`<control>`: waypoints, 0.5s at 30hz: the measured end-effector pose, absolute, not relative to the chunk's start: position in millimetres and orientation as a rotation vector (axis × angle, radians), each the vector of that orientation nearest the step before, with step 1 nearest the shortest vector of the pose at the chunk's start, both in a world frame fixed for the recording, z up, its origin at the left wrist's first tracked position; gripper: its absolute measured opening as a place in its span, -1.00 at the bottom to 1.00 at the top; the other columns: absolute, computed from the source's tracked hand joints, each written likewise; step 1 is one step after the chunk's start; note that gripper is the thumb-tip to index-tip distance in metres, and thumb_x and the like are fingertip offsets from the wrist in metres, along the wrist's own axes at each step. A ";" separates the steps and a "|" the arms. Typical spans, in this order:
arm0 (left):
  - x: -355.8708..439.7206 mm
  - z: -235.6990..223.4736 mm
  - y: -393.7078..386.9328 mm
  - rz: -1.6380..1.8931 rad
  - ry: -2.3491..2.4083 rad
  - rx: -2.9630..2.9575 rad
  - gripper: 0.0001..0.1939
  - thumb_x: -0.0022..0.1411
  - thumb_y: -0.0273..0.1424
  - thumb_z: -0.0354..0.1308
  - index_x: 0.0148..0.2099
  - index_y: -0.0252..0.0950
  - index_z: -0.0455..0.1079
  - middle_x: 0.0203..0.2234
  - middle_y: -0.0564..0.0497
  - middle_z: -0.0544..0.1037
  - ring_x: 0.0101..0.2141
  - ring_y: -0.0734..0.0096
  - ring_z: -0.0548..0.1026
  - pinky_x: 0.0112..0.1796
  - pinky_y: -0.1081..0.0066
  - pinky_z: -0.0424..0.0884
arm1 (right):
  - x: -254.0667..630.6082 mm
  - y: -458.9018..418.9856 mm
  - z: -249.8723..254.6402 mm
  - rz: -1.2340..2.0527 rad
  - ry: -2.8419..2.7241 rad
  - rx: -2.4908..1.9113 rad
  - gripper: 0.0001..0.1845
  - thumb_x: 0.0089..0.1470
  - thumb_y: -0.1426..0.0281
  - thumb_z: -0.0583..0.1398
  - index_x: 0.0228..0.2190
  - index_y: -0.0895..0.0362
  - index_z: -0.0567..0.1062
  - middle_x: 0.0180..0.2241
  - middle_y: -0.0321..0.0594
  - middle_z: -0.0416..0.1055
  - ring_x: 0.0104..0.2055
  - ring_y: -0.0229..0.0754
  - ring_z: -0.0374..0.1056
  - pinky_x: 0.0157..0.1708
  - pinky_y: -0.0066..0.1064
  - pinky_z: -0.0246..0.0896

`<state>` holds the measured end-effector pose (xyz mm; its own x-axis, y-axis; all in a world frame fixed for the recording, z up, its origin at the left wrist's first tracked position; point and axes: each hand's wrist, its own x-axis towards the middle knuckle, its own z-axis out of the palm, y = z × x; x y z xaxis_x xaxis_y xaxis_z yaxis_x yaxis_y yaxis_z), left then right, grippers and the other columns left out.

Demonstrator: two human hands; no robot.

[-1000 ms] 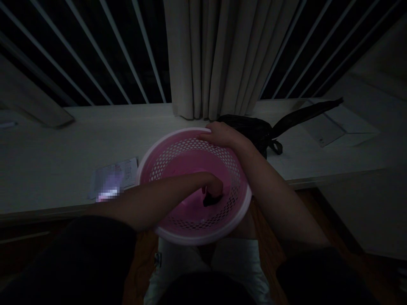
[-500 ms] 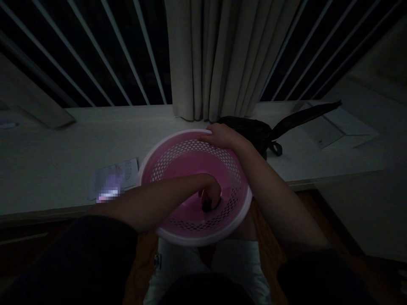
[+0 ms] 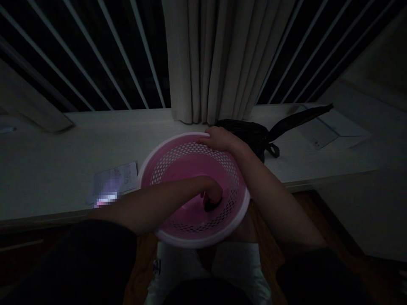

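Head view: the left hand (image 3: 213, 190) bends over a dark thing (image 3: 210, 207) inside the pink basket (image 3: 182, 164), at four o'clock from its middle. The thing touches that hand at six o'clock; its long way, and whether that hand grips it, I cannot tell. Farther off, the right hand (image 3: 220, 138) holds the rim (image 3: 197, 242) at one o'clock.

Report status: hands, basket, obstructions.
Left hand inside pink basket, at small dark item, grip unclear. Right hand on its far edge. Black bag just beyond.
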<state>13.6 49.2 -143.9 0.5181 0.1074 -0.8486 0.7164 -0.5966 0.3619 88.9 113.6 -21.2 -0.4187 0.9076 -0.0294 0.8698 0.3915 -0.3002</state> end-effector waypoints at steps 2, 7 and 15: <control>13.5 -147.8 45.2 -1.164 0.626 1.987 -0.74 0.24 -0.30 0.09 -0.10 -0.36 0.36 -0.23 -0.04 0.47 -0.29 0.40 0.47 -0.29 0.29 0.45 | 89.1 113.1 -21.2 0.411 -2.494 -1.615 -0.39 0.07 -0.01 0.03 -0.16 0.25 0.46 -0.16 0.03 0.40 -0.10 -0.09 0.33 -0.16 -0.36 0.19; 14.9 -157.2 42.6 -1.174 0.565 2.012 -0.73 0.24 -0.29 0.10 -0.09 -0.36 0.36 -0.20 -0.04 0.46 -0.26 0.35 0.46 -0.26 0.27 0.44 | 89.5 110.6 -19.8 0.385 -2.501 -1.615 -0.42 0.08 0.01 0.04 -0.17 0.26 0.46 -0.17 0.03 0.40 -0.10 -0.10 0.32 -0.15 -0.38 0.18; 13.3 -161.7 42.9 -1.062 0.512 2.099 -0.70 0.25 -0.29 0.08 -0.04 -0.34 0.33 -0.16 -0.06 0.44 -0.22 0.33 0.45 -0.24 0.24 0.43 | 89.3 109.5 -19.0 0.392 -2.489 -1.616 -0.43 0.07 0.00 0.04 -0.21 0.26 0.46 -0.19 0.03 0.41 -0.13 -0.09 0.34 -0.20 -0.39 0.17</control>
<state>13.3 42.9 -161.7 0.5822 0.0276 -0.8126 0.6187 -0.6634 0.4207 89.3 109.5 -19.0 -0.4095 0.9121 -0.0180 0.8736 0.3863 -0.2960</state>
